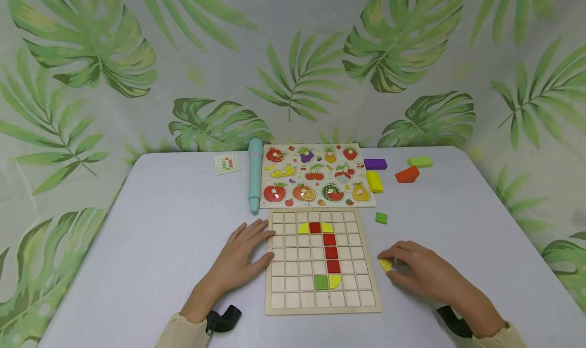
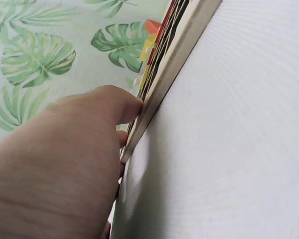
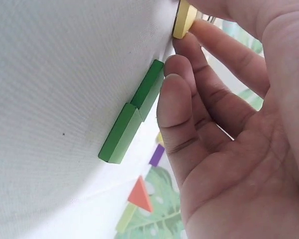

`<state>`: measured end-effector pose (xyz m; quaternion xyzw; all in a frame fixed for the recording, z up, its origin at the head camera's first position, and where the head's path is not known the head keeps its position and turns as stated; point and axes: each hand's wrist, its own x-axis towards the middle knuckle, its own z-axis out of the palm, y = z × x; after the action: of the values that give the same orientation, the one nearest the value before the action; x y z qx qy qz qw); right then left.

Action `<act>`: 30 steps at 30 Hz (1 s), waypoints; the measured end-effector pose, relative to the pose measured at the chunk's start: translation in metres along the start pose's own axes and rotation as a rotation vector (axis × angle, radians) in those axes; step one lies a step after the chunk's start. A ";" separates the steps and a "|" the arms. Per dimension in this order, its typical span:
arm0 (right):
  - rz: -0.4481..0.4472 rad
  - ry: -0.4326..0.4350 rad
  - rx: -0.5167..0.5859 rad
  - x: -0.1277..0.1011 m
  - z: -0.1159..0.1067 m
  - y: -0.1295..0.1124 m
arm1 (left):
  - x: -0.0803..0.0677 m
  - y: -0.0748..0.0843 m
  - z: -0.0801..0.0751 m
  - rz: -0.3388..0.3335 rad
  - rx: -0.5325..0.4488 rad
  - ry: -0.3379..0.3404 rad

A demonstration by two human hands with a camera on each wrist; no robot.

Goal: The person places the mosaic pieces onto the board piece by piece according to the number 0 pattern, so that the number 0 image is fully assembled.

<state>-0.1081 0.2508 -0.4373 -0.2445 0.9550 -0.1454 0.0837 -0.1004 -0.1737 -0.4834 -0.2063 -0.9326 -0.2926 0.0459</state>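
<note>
And there was the pinch: the right hand had thumb and fingertips together on a yellow, round-edged flat tile, just off the right edge of the pale wooden gridded board. A light hold by the rim looked best for so thin a tile, with its curve turned the right way before it met any raised grid line. Over at the board's left edge, the left hand, fingers loosely stretched, touched the frame; steady contact without a shove seemed the call. Now the murky bits: fingers covered part of the yellow tile, so its full outline couldn't be told. The right wrist view caught two green pieces touching; the head view gave one green square tile. Near the white table's far left corner, a small printed card was too tiny to read surely.
</note>
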 end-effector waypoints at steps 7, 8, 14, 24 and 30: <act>-0.025 0.014 0.002 0.005 -0.002 -0.006 | 0.000 0.000 -0.001 -0.006 0.001 -0.003; -0.040 0.018 0.009 0.007 -0.002 -0.008 | 0.000 0.000 -0.001 -0.006 0.001 -0.003; -0.114 0.022 0.064 0.018 -0.005 -0.028 | 0.000 -0.001 0.001 -0.004 0.008 0.002; -0.239 -0.033 0.113 0.041 0.005 -0.062 | -0.001 -0.001 0.001 0.013 0.014 0.025; -0.325 -0.057 0.122 0.052 0.013 -0.080 | -0.001 -0.001 0.000 -0.009 0.016 0.000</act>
<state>-0.1150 0.1546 -0.4282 -0.3943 0.8896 -0.2075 0.1009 -0.1004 -0.1748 -0.4846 -0.2016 -0.9359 -0.2852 0.0462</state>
